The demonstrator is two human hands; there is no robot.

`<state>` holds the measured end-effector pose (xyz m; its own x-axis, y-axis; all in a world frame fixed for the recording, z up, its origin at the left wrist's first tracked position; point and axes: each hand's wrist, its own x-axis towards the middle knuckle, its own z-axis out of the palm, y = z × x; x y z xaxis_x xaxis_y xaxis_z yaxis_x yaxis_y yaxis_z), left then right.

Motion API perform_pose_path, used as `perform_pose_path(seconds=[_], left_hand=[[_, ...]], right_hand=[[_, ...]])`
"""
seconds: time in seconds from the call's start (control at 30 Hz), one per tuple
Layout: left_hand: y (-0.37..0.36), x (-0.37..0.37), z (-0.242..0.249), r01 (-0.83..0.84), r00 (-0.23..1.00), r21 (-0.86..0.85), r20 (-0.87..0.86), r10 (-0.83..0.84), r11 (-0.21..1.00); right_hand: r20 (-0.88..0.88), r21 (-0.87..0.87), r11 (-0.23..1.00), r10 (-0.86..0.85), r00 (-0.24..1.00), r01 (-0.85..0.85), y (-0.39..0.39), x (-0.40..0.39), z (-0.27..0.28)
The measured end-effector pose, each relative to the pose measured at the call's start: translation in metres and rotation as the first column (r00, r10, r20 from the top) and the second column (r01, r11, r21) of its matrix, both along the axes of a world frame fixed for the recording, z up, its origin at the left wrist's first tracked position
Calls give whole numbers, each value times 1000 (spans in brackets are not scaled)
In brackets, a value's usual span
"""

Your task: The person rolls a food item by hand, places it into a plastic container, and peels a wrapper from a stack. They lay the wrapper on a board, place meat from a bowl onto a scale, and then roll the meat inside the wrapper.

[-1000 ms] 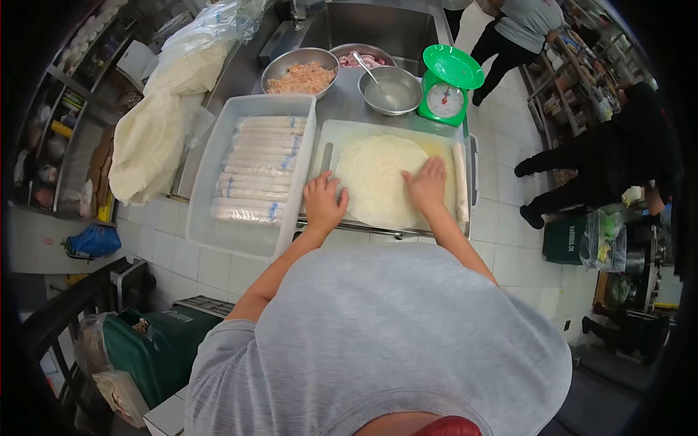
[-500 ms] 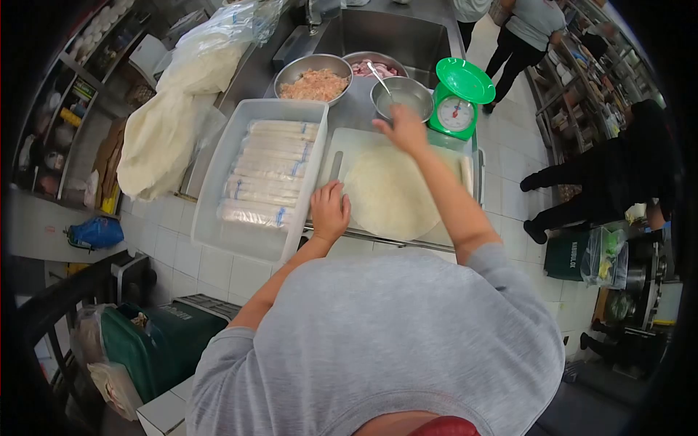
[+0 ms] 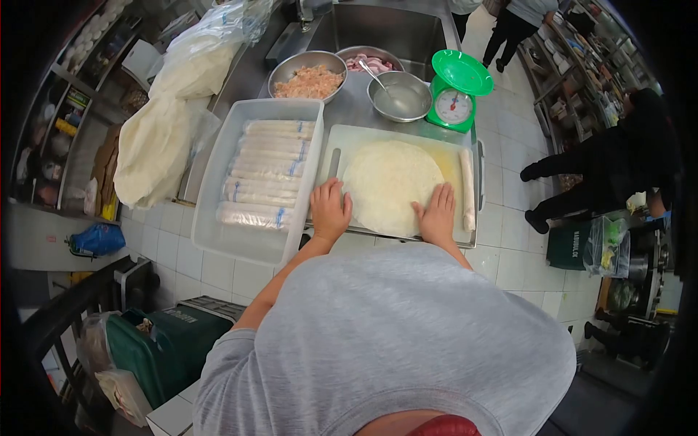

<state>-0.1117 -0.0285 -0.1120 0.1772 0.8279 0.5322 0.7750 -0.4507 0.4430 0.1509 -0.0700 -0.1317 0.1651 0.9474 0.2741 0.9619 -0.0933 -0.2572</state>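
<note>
A round, pale, thin wrapper sheet (image 3: 385, 182) lies flat on the white cutting board (image 3: 343, 138). My right hand (image 3: 438, 214) rests open at the sheet's lower right edge, fingers pointing away from me. At the lower left edge of the sheet is my left hand (image 3: 331, 212), open and holding nothing, between the board and the plastic tub. A thin pale roll (image 3: 467, 185) lies along the board's right side. Behind the board, a metal bowl (image 3: 399, 96) holds cloudy liquid and a spoon (image 3: 372, 75).
Wrapped rolls (image 3: 265, 167) lie in a clear plastic tub (image 3: 313, 116) on the left. Behind stand a bowl of orange-pink filling (image 3: 311, 82), a bowl of sliced meat (image 3: 368, 62) and a green scale (image 3: 452, 109). Plastic-bagged pale sheets (image 3: 153, 152) hang at far left. People stand on the right.
My right hand has come back from the bowl of liquid and lowered onto the sheet's right edge. My left hand has stayed in about the same place.
</note>
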Motion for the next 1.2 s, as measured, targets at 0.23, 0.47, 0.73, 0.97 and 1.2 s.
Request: perform_pose_path(seconds=[0.23,0.47,0.73,0.97,1.2], left_hand=[[-3,1,-1,-9,1000,-8,12,9,1000],[-6,-3,0,21,990,39,140,-27,999],[-9,-1,-1,0,996,62,91,-6,998],[-9,-3,3,23,995,14,98,-24,1000],[-8,-4,5,24,994,0,104,-24,1000]], right_hand=[[-96,-15,951,304,948,-307,124,-49,-9],[-107,-77,421,898,427,-904,102,-98,8],[-58,-174,881,436,898,-439,115,-6,8],[59,-543,835,144,988,-89,6,16,58],[-210,-134,959,217,953,-248,111,2,136]])
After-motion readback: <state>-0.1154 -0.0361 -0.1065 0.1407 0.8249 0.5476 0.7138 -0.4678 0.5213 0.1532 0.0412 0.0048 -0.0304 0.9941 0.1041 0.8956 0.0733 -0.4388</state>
